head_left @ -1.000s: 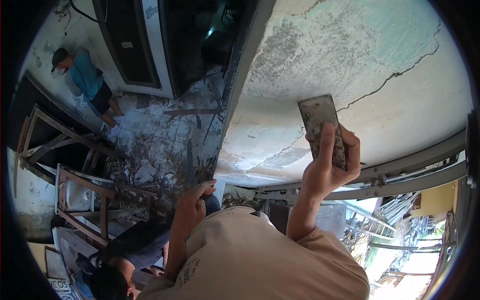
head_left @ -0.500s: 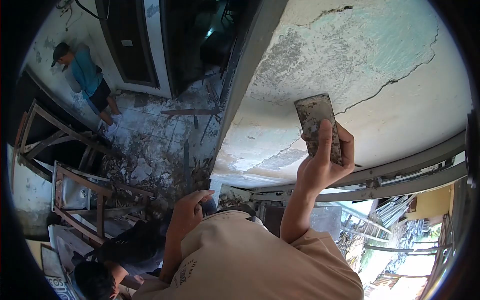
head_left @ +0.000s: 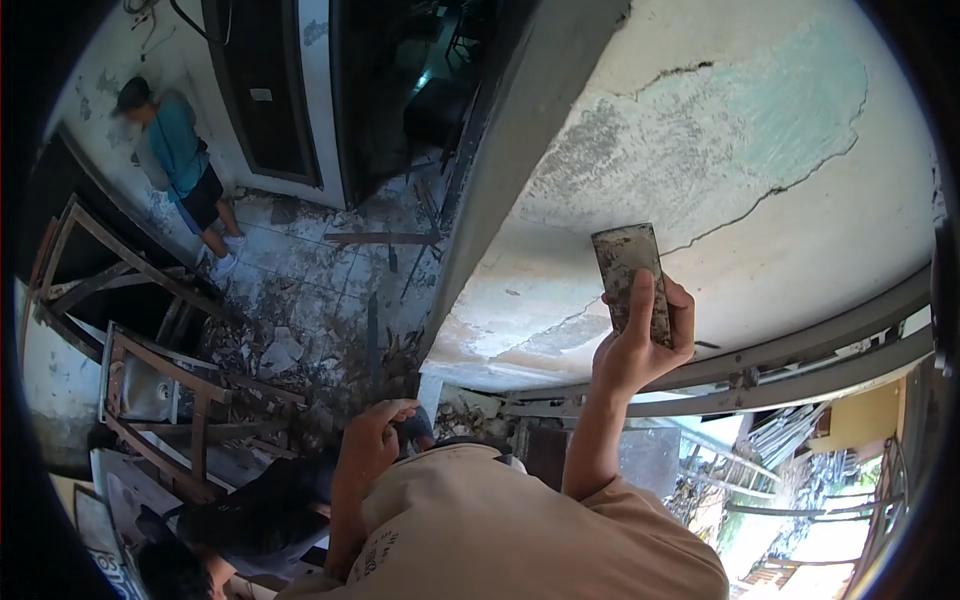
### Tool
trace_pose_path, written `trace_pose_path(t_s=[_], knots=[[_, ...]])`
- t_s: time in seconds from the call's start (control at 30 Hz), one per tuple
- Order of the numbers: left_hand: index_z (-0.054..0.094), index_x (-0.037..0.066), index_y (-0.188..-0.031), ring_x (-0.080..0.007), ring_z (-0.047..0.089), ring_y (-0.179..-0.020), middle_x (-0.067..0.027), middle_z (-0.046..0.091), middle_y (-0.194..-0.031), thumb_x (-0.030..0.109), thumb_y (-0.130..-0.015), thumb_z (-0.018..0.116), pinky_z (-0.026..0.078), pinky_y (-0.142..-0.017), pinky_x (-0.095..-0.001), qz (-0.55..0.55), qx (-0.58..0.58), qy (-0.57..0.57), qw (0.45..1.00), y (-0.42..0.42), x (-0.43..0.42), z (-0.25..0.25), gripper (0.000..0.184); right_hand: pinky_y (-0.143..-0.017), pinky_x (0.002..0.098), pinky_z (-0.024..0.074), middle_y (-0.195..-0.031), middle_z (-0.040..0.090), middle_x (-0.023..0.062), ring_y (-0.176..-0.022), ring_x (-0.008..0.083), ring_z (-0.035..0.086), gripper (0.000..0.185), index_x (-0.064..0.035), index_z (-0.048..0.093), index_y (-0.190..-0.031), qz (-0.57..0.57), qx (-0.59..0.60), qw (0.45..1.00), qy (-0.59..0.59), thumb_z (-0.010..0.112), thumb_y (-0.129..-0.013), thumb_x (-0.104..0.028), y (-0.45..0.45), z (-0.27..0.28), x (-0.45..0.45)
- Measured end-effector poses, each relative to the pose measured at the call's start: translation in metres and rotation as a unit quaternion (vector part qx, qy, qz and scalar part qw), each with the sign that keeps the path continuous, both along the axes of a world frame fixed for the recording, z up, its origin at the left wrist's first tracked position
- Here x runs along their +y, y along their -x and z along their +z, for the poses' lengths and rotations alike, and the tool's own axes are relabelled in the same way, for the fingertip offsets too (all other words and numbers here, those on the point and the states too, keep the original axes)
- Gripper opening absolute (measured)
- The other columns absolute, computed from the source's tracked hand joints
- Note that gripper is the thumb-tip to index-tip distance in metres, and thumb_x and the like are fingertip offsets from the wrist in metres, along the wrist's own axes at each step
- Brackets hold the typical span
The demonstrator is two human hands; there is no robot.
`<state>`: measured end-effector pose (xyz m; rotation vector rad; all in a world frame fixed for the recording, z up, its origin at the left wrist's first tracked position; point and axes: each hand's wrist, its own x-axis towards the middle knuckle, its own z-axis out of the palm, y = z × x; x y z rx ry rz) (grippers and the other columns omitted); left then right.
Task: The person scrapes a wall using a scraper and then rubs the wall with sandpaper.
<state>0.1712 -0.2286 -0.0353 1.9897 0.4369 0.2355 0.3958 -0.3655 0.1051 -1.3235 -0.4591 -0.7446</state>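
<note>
In the head view, my right hand (head_left: pixel 637 350) grips a flat rectangular scraper (head_left: pixel 625 245), grey and caked with brown and pale residue. My thumb lies along its face while the fingers bend round its edge. Its upper end is at the cracked plaster wall (head_left: pixel 760 230), just below a rough patch of grey and faded green; whether it touches cannot be made out. My left hand (head_left: pixel 372 432) hangs low by my chest, with fingers loosely bent and nothing visible in it.
One person in a teal shirt (head_left: pixel 178 145) stands at the far left wall; another in dark clothing (head_left: pixel 250 510) bends at lower left. Broken wooden frames (head_left: pixel 170 410) lean nearby. Rubble (head_left: pixel 280 350) covers the tiled floor. A curved rail (head_left: pixel 780 385) runs along the wall's base.
My right hand and the scraper have moved down the wall, away from the rough patch. My left hand has sunk slightly. The view has shifted a little.
</note>
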Motion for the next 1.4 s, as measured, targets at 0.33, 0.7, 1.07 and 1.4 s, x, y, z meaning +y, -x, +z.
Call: trace_pose_path(t_s=[0.33, 0.7, 1.07, 1.4], knots=[[0.061, 0.006, -0.111, -0.0262, 0.066, -0.093, -0.0158, 0.067, -0.1, -0.015, -0.067, 0.035, 0.051, -0.078, -0.0318, -0.02, 0.021, -0.004, 1.0, -0.006, 0.002, 0.003, 0.056, -0.048, 0.0255, 0.0533, -0.076, 0.062, 0.0069, -0.062, 0.0106, 0.059, 0.01, 0.0003, 0.061, -0.081, 0.001, -0.011, 1.0, -0.006, 0.07, -0.079, -0.001, -0.004, -0.001, -0.003], [0.061, 0.005, -0.11, -0.026, 0.065, -0.092, -0.0156, 0.067, -0.099, -0.014, -0.067, 0.035, 0.051, -0.078, -0.0329, -0.054, 0.019, -0.03, 0.998, -0.003, -0.002, -0.001, 0.054, -0.06, 0.0176, 0.0392, -0.072, 0.059, 0.0028, -0.065, 0.0051, 0.05, 0.01, 0.0028, 0.062, -0.083, -0.003, -0.023, 0.999, -0.031, 0.07, -0.08, -0.001, 0.007, 0.02, 0.027], [0.061, 0.003, -0.109, -0.0273, 0.065, -0.093, -0.0169, 0.066, -0.099, -0.014, -0.067, 0.035, 0.05, -0.082, -0.0329, -0.002, 0.026, 0.001, 1.0, 0.013, -0.002, -0.004, 0.052, -0.058, 0.0187, 0.0366, -0.073, 0.059, 0.0028, -0.064, 0.006, 0.048, 0.012, 0.0012, 0.062, -0.081, -0.016, -0.064, 0.998, -0.009, 0.072, -0.08, -0.005, 0.01, 0.028, 0.035], [0.061, 0.007, -0.108, -0.0261, 0.064, -0.093, -0.0131, 0.065, -0.099, -0.013, -0.069, 0.042, 0.05, -0.079, -0.034, -0.027, 0.047, 0.033, 0.998, 0.018, -0.027, -0.023, 0.048, -0.049, 0.0236, 0.052, -0.074, 0.064, 0.0086, -0.06, 0.0143, 0.059, 0.016, 0.0026, 0.064, -0.08, -0.033, -0.032, 0.999, -0.02, 0.075, -0.075, -0.007, 0.015, 0.032, 0.04]])
